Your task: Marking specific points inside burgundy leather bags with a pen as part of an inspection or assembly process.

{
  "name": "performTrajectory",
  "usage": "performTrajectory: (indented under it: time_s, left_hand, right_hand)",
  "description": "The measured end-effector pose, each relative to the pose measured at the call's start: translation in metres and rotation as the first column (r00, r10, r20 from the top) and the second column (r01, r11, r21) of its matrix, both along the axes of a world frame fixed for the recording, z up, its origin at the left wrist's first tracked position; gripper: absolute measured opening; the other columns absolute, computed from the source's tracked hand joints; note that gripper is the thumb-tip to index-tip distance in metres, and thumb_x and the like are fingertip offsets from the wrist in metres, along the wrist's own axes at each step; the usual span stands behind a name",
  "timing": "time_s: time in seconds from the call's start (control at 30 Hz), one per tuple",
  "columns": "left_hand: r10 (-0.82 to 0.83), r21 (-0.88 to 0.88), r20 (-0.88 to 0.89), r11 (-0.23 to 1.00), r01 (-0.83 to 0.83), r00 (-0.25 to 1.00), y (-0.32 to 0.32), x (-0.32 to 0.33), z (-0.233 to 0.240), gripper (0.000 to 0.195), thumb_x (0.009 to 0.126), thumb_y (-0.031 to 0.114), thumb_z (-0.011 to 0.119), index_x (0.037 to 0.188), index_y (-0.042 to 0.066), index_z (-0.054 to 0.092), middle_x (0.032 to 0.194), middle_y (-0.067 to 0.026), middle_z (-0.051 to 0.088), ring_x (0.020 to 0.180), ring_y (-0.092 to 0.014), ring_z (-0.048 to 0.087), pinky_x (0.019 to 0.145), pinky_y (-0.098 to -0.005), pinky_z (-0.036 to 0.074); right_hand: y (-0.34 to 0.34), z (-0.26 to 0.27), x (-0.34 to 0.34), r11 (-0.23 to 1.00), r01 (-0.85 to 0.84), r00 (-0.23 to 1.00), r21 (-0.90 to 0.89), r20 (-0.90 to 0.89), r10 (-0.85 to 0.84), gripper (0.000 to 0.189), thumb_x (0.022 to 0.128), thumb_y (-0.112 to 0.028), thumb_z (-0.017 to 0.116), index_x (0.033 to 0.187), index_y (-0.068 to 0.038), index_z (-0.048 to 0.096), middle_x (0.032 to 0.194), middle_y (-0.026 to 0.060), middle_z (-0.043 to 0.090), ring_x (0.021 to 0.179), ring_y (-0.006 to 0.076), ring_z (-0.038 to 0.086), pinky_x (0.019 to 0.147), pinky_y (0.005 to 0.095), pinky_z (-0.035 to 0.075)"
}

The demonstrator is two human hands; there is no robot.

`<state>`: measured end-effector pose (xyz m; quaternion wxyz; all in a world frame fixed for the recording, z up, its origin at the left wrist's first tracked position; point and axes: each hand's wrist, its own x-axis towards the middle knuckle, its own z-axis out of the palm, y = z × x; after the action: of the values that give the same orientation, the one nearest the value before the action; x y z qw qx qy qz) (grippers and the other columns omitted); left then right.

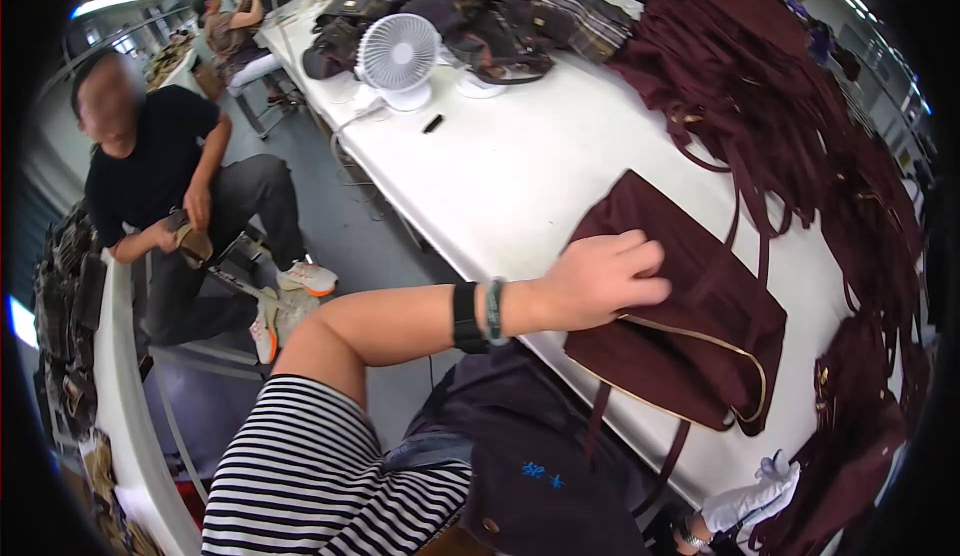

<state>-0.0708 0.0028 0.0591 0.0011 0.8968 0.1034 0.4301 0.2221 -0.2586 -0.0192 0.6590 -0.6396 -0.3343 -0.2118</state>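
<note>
A burgundy fabric bag (697, 361) with gold-toned zipper edging lies on the white table (510, 188). Its thin straps hang over the near edge. My left hand (611, 278), bare and slightly blurred, is over the middle of the bag with its fingers curled. Whether it pinches the fabric cannot be seen. A black band and a bracelet circle that wrist. At the lower right, my right hand (754, 492) wears a white glove and a metal watch. It is beside a heap of burgundy fabric (855, 421); its grip is unclear.
A white desk fan (401, 53) stands by the far-left table edge, near a small black object (433, 123). Dark plaid bags (495, 38) and burgundy bags (735, 68) are piled behind. On the left, a seated person (157, 158) handles a brown item (195, 244).
</note>
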Motion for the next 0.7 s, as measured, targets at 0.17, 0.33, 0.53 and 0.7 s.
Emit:
performTrajectory:
  time_s: [0.17, 0.33, 0.53, 0.7]
  left_hand:
    - [-0.115, 0.015, -0.481, 0.990, 0.140, 0.869, -0.015, -0.049, -0.051, 0.029, 0.072, 0.009, 0.058, 0.100, 0.016, 0.061, 0.096, -0.0019, 0.051, 0.085, -0.020, 0.051, 0.069, -0.0316, 0.043]
    - [-0.239, -0.283, -0.605, 0.956, 0.075, 0.759, -0.025, -0.046, -0.015, 0.069, 0.067, 0.001, 0.064, 0.132, 0.016, 0.049, 0.120, -0.0096, 0.048, 0.113, -0.027, 0.045, 0.095, -0.0392, 0.037]
    - [-0.105, -0.021, -0.655, 0.992, 0.121, 0.748, -0.035, -0.026, -0.042, 0.087, 0.075, 0.010, 0.065, 0.151, 0.022, 0.022, 0.148, -0.0173, 0.033, 0.133, -0.037, 0.036, 0.105, -0.0507, 0.035]
    - [-0.087, 0.090, -0.607, 0.980, 0.177, 0.790, -0.042, -0.016, -0.048, 0.074, 0.083, 0.009, 0.055, 0.150, 0.022, 0.026, 0.141, -0.0178, 0.042, 0.124, -0.037, 0.047, 0.103, -0.0478, 0.038]
  right_hand:
    - [-0.017, 0.005, 0.001, 0.995, 0.099, 0.995, 0.023, -0.008, -0.099, 0.043, 0.101, -0.032, 0.041, 0.124, 0.003, 0.051, 0.099, 0.0129, 0.064, 0.080, 0.0172, 0.055, 0.076, 0.0303, 0.043]
    - [-0.009, 0.013, 0.000, 0.980, 0.188, 0.982, 0.069, -0.039, -0.186, 0.044, 0.101, -0.031, 0.037, 0.125, 0.003, 0.051, 0.100, 0.0110, 0.063, 0.082, 0.0183, 0.056, 0.077, 0.0298, 0.044]
    - [0.025, 0.017, -0.013, 0.994, 0.037, 0.999, 0.102, 0.007, -0.038, 0.035, 0.100, -0.030, 0.042, 0.117, 0.000, 0.052, 0.090, 0.0126, 0.063, 0.070, 0.0157, 0.052, 0.069, 0.0286, 0.044]
    - [0.012, 0.012, -0.013, 0.980, -0.079, 0.989, 0.185, -0.106, 0.099, 0.029, 0.101, -0.024, 0.043, 0.114, 0.000, 0.053, 0.092, 0.0108, 0.063, 0.073, 0.0143, 0.054, 0.072, 0.0284, 0.043]
